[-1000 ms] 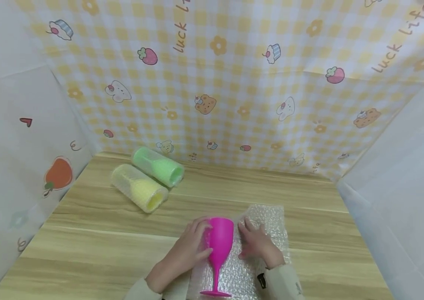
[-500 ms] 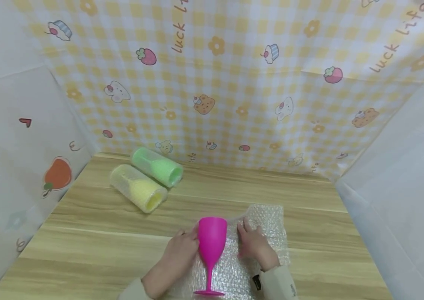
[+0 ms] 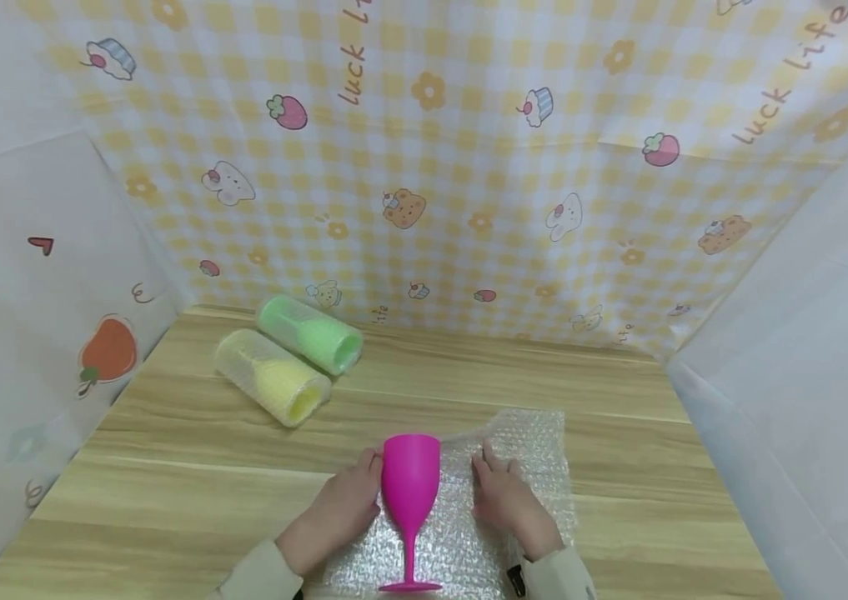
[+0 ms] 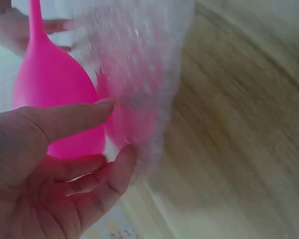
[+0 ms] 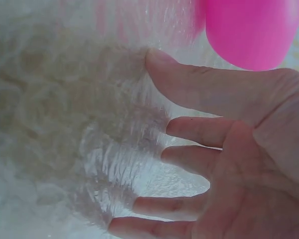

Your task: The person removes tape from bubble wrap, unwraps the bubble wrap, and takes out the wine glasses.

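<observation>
A bright pink wine goblet [image 3: 412, 475] lies on a sheet of clear bubble wrap [image 3: 461, 533], rim away from me and foot towards me. My left hand [image 3: 347, 504] is at the left side of its bowl, fingertips right at the pink edge. In the left wrist view, the thumb [image 4: 74, 119] overlaps the bowl, and the bent fingers [image 4: 102, 194] reach the edge of the wrap. To the right of the goblet, my right hand [image 3: 508, 504] rests on the wrap. Its spread fingertips press the bubbled sheet [image 5: 89, 159] in the right wrist view.
At the back left lie a yellow goblet [image 3: 273, 379] and a green goblet [image 3: 311, 333], each rolled in bubble wrap. Patterned cloth [image 3: 424, 167] rises behind the wooden table [image 3: 168, 500], with white sheets at both sides.
The pink goblet has shifted left along the wrap, together with my left hand. That hand's fingers have gone from on the bowl to beside it. The right hand has stayed nearly still.
</observation>
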A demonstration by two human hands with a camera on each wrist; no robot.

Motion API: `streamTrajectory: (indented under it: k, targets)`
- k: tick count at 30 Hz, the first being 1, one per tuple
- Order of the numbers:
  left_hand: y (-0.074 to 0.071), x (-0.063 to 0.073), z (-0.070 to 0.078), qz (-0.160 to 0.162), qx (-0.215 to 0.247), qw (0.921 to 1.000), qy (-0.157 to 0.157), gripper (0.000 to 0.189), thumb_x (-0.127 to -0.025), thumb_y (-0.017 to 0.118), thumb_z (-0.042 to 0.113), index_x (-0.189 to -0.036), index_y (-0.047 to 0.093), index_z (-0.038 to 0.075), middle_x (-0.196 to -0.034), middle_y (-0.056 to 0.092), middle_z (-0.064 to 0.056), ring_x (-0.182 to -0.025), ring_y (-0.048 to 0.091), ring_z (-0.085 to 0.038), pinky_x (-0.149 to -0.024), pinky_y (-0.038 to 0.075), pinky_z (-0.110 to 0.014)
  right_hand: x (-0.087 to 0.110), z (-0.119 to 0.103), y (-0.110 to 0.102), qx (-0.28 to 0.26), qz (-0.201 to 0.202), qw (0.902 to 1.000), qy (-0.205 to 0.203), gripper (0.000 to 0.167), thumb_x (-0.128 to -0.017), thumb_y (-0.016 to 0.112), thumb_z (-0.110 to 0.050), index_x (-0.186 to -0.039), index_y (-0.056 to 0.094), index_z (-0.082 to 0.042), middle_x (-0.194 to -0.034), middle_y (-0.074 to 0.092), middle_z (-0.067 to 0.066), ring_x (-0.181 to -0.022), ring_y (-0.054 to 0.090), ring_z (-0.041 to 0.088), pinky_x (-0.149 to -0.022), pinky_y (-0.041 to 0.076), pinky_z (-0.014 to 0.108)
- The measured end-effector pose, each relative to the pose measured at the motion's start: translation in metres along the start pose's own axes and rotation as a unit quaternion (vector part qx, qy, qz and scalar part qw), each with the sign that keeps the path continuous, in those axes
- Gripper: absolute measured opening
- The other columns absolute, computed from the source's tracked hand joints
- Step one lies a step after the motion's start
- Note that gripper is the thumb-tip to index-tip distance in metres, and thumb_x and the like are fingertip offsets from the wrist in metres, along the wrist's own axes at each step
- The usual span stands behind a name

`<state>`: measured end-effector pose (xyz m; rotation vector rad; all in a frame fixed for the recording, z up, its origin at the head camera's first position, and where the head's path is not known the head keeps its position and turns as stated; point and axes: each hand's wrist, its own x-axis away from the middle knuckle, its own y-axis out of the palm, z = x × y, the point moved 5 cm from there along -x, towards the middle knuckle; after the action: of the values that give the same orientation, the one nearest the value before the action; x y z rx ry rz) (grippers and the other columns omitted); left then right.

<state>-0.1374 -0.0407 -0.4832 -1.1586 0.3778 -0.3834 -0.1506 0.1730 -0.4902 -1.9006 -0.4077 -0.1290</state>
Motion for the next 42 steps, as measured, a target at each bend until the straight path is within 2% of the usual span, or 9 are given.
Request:
streamTrajectory:
  k: [5,11,14,18,22,31,38,42]
  targets:
    - [0.003,-0.003,-0.01,-0.036,0.095,0.9945,-0.027,0.075,-0.07,0.075,0.004,-0.13,0.033,-0.012,-0.1,0.048,-0.014,-0.058,0.046,-0.01,-0.051,0.046,-0.019,0.003,0.0,0.001,-0.007,0.012,0.9998,-0.016,0.071,-0.073,0.074,-0.011,-0.135,0.043,0.002,-0.149,0.025,0.024,-0.124,0.023,0.064,-0.087,0.04,0.069]
    - [0.004,-0.008,-0.014,-0.04,0.124,0.9905,-0.046,0.087,-0.066,0.078,0.006,-0.133,0.028,-0.016,-0.112,0.048,-0.025,-0.062,0.054,-0.02,-0.055,0.052,-0.03,0.006,0.003,0.0,-0.009,0.021,0.9995,-0.021,0.07,-0.074,0.074,-0.013,-0.134,0.043,0.003,-0.147,0.029,0.026,-0.121,0.023,0.066,-0.093,0.034,0.069]
    - [0.005,-0.011,-0.016,-0.038,0.143,0.9878,-0.048,0.091,-0.065,0.078,0.003,-0.135,0.023,-0.018,-0.12,0.046,-0.031,-0.077,0.06,-0.032,-0.069,0.055,-0.039,0.006,0.004,0.0,-0.015,0.022,0.9995,-0.019,0.07,-0.074,0.074,-0.014,-0.134,0.043,0.004,-0.147,0.029,0.026,-0.122,0.022,0.066,-0.095,0.032,0.069]
    - [0.005,-0.018,-0.02,-0.045,0.182,0.9812,-0.048,0.103,-0.057,0.083,0.005,-0.136,0.02,-0.016,-0.123,0.045,-0.034,-0.095,0.058,-0.04,-0.087,0.051,-0.049,0.007,0.006,0.0,-0.021,0.023,0.9994,-0.017,0.071,-0.074,0.074,-0.014,-0.134,0.043,0.004,-0.147,0.029,0.024,-0.123,0.021,0.065,-0.095,0.031,0.07]
    - [0.005,-0.024,-0.024,-0.07,0.209,0.9727,-0.072,0.116,-0.049,0.087,0.009,-0.139,0.017,-0.013,-0.126,0.042,-0.036,-0.088,0.059,-0.041,-0.082,0.052,-0.051,0.007,0.006,0.0,-0.025,0.016,0.9995,-0.014,0.071,-0.075,0.074,-0.015,-0.135,0.042,0.003,-0.148,0.028,0.024,-0.125,0.02,0.064,-0.096,0.03,0.07]
    - [0.003,-0.031,-0.025,-0.118,0.173,0.971,-0.114,0.126,-0.05,0.089,0.016,-0.145,0.01,-0.007,-0.134,0.028,-0.043,-0.085,0.058,-0.044,-0.078,0.053,-0.05,0.008,0.004,0.0,-0.021,0.015,0.9996,-0.013,0.071,-0.074,0.074,-0.015,-0.135,0.042,0.002,-0.148,0.028,0.023,-0.125,0.02,0.063,-0.096,0.03,0.07]
    - [0.003,-0.031,-0.022,-0.128,0.13,0.9751,-0.125,0.122,-0.046,0.09,0.018,-0.141,0.02,-0.01,-0.124,0.041,-0.037,-0.08,0.059,-0.038,-0.076,0.054,-0.048,0.008,0.005,0.003,-0.029,0.01,0.9995,-0.009,0.071,-0.074,0.074,-0.014,-0.136,0.042,0.0,-0.15,0.027,0.02,-0.127,0.018,0.062,-0.097,0.028,0.071]
    - [0.004,-0.03,-0.022,-0.134,0.115,0.9763,-0.125,0.12,-0.046,0.09,0.019,-0.14,0.022,-0.011,-0.124,0.043,-0.036,-0.08,0.059,-0.037,-0.076,0.054,-0.048,0.009,0.005,0.003,-0.025,0.012,0.9995,-0.014,0.072,-0.074,0.074,-0.014,-0.137,0.042,-0.001,-0.15,0.027,0.02,-0.127,0.019,0.062,-0.096,0.028,0.071]
